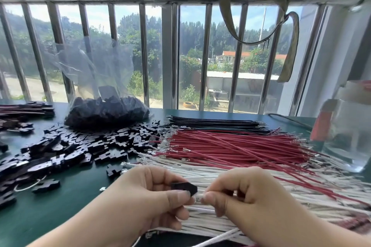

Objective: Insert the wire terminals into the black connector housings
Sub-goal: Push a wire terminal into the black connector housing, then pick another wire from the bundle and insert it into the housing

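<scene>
White wire terminal (197, 198), pinched in your right hand (241, 192), meets the black housing (185, 187) pinched in your left hand (152, 192); push straight, squarely.

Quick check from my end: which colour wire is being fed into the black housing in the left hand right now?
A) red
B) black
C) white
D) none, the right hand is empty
C: the right hand pinches a white wire with its terminal end at the opening of the black housing that the left hand grips; the red wires lie untouched on the table.
</scene>
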Available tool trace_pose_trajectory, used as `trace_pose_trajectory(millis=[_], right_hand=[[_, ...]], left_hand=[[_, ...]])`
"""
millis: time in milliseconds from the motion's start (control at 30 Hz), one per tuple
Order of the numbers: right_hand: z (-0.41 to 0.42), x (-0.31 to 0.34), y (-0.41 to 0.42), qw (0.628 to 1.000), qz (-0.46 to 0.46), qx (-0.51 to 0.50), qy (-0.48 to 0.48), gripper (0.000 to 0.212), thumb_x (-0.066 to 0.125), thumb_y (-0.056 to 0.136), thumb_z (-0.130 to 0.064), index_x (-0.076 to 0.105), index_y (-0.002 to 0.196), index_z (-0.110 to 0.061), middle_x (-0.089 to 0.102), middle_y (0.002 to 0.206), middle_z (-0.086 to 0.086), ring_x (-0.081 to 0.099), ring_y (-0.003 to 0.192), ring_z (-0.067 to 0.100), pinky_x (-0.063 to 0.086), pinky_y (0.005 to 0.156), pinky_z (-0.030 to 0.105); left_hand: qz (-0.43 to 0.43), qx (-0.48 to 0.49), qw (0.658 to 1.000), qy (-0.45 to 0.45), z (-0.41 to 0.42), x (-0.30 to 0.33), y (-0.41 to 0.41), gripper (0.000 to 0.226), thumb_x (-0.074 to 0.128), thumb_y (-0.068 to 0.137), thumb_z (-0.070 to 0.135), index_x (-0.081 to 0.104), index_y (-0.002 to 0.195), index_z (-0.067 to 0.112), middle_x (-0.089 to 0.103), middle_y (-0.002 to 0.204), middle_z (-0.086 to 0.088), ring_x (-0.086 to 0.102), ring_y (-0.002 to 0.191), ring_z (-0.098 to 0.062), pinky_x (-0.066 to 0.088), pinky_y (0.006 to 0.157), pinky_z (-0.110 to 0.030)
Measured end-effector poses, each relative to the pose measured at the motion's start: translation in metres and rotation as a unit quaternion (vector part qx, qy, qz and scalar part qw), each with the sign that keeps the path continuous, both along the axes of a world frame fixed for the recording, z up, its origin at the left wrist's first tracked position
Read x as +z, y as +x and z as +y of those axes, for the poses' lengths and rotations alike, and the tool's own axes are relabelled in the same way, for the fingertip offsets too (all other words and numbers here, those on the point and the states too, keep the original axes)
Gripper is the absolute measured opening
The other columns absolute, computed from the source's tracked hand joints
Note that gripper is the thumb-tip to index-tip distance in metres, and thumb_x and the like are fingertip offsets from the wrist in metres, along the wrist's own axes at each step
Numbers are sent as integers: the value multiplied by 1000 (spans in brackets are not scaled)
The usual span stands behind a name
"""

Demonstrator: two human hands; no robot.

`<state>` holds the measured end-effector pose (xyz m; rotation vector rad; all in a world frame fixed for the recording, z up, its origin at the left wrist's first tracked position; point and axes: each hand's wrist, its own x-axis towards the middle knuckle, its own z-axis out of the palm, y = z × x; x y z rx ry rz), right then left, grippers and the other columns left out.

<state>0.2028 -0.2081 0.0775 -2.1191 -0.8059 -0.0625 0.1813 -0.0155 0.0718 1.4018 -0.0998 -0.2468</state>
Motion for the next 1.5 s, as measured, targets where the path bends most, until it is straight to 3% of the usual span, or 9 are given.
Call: trace_pose_trajectory(millis=[400,567,633,700,867,1067,1267,1400,1500], right_hand=[[2,4,5,1000,1,-2,-24,17,68,79,-41,72,67,-30,67,60,-8,52,50,-2,40,51,10],[-3,27,25,975,162,64,-135,28,61,81,-54,75,79,-30,69,67,-10,55,58,3,50,66,17],[-2,25,42,985,139,0,-107,21,61,84,-46,74,80,-30,67,65,-12,51,55,5,49,60,17],[2,16,65,991,13,-80,-110,9,63,87,-33,72,84,-31,64,63,-16,51,51,0,44,54,11],[17,-6,85,967,-138,-114,-182,8,68,84,-33,73,87,-28,60,72,-20,56,70,-5,42,62,10],[2,9,72,983,-106,-101,-113,11,67,85,-23,73,89,-32,58,64,-42,57,63,-17,40,63,0],[11,22,50,987,-124,-95,-45,25,75,77,-18,70,68,-40,65,71,-31,59,64,-9,44,60,4],[24,29,32,998,-31,32,-48,14,75,72,-40,69,79,-50,66,78,-22,55,61,-7,46,61,10],[25,27,34,998,-42,12,-46,12,72,64,-52,70,73,-44,64,83,-20,55,65,-4,47,66,12]], left_hand=[[-15,14,1000,6,6,2,1,22,86,48,-2,73,66,-3,66,69,-27,60,43,-22,53,44,-29],[15,-39,999,35,17,2,8,15,82,56,2,73,67,1,67,73,-25,61,49,-23,54,50,-31],[10,-14,999,48,22,0,13,12,82,59,4,74,67,2,69,74,-23,60,49,-22,52,47,-29],[1,29,999,42,26,0,18,3,76,63,3,73,64,2,69,72,-21,58,47,-19,50,42,-27],[-10,47,998,48,35,-5,21,5,73,74,0,73,70,4,71,79,-19,59,50,-19,47,39,-24],[-4,49,999,6,37,-6,22,19,74,55,12,74,69,0,70,72,-18,57,45,-17,47,37,-24],[-14,8,999,33,44,-9,25,26,87,50,15,75,71,5,72,79,-21,60,49,-19,47,41,-24],[-28,-5,998,59,48,-7,29,42,93,35,25,76,70,10,71,75,-20,61,50,-18,47,44,-23],[-24,-4,998,62,50,-7,28,48,94,31,28,75,71,10,67,64,-17,58,47,-19,46,44,-23]])
